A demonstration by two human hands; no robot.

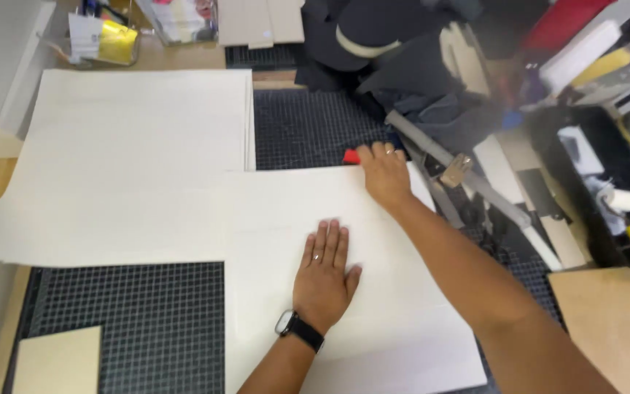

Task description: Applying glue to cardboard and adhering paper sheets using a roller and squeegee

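1. A black gridded cutting mat (147,328) is covering the table, with dark fabric (410,80) and a long grey ruler (468,179) lying cluttered along the far right.
2. A large white sheet (373,292) is lying on the mat in front of the person, partly overlapping a stack of white sheets (133,146) to the left.
3. The left hand (324,273) is pressing flat on the middle of the large white sheet, fingers spread and palm down, holding nothing.
4. The right hand (384,174) is reaching to the sheet's far edge, its fingers curled around a small red tool (351,155) that is sticking out just beside that edge; most of the tool is hidden, so its kind is unclear.
5. To do this well, the flat hand ought to be keeping steady downward pressure so the sheet is not sliding on the mat.
6. The pressing fingers look safest staying well apart from the tool's path.
7. The tool should probably be travelling along a mat grid line, pulled evenly rather than in jerks.
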